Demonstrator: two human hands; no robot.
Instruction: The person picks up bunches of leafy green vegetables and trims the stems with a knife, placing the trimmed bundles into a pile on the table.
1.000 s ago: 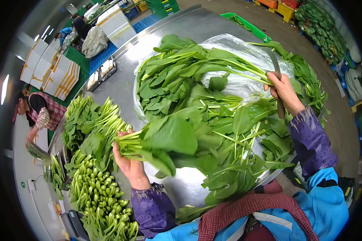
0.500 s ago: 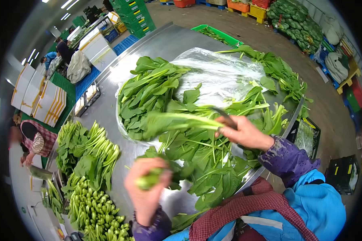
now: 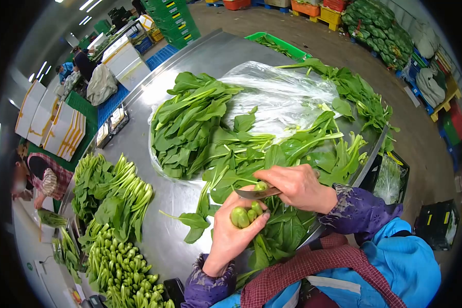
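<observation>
My left hand (image 3: 228, 236) is closed round a small bunch of leafy greens (image 3: 239, 217), their pale, rounded stem ends pointing up past my thumb. My right hand (image 3: 304, 188) grips a knife (image 3: 256, 194) with a curved blade, held just above those stem ends. Another cut stem end (image 3: 261, 186) shows at the blade, by the fingers of my right hand. Loose greens (image 3: 287, 226) lie on the metal table (image 3: 161, 215) beneath and beside both hands. Beyond them, a large pile of greens (image 3: 190, 128) rests on a clear plastic sheet (image 3: 277, 97).
Trimmed greens (image 3: 120, 262) are stacked at the table's left, stem ends facing me. A green crate (image 3: 277, 46) stands beyond the far edge, and black crates (image 3: 436, 223) sit on the floor at right. At far left a person (image 3: 49, 177) handles greens.
My left hand has moved right and up with its bunch. My right hand has come down to meet it with the knife, and the long stem it held out no longer extends leftward.
</observation>
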